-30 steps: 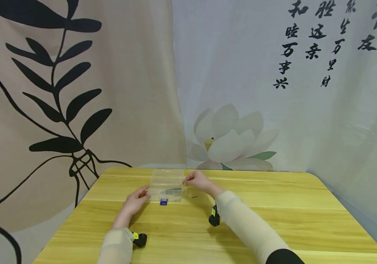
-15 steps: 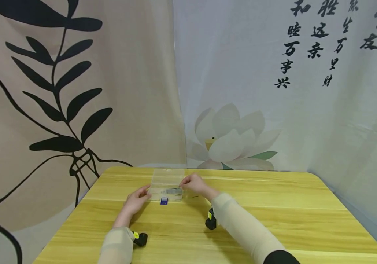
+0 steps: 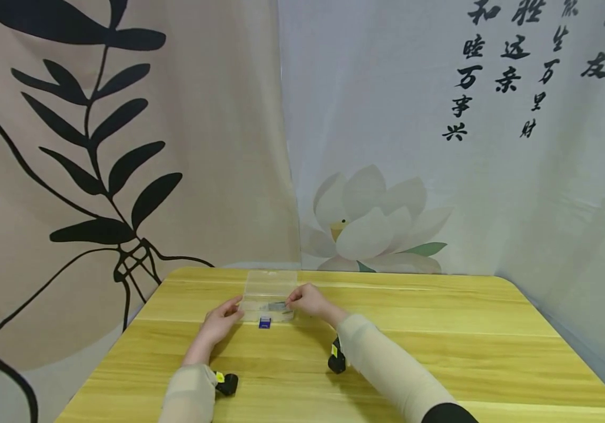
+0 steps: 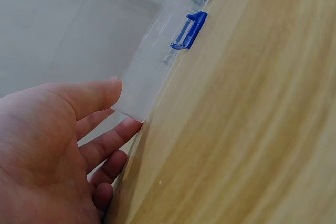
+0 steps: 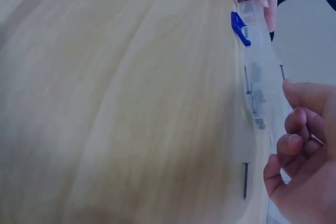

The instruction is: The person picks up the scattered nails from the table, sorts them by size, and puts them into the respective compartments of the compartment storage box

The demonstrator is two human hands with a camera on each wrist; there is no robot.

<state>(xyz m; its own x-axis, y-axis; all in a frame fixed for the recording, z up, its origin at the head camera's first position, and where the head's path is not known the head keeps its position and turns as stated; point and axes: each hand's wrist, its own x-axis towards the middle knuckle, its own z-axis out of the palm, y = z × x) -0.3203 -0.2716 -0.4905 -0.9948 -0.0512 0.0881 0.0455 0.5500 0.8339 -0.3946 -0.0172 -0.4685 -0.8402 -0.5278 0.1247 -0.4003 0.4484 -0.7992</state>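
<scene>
A clear plastic box (image 3: 251, 315) lies with its lid (image 3: 270, 282) folded back and a blue latch (image 3: 264, 322) on its front. At its left end, my left hand (image 3: 221, 323) holds the corner between thumb and fingers. My right hand (image 3: 313, 301) is over the box's right end, pinching a small nail (image 5: 282, 72) between thumb and fingertip, head up in the right wrist view. Several nails (image 5: 253, 98) show through the box wall. Another nail (image 5: 245, 181) lies on the table just right of the box.
The wooden table (image 3: 413, 352) reaches back to a cloth backdrop (image 3: 217, 147) with printed leaves, a flower and characters. Black wrist cameras (image 3: 337, 356) sit on both wrists, low over the tabletop.
My right hand has moved left and slightly toward me, from beside the box to over its right end, carrying the nail. My left hand stays at the box's left end.
</scene>
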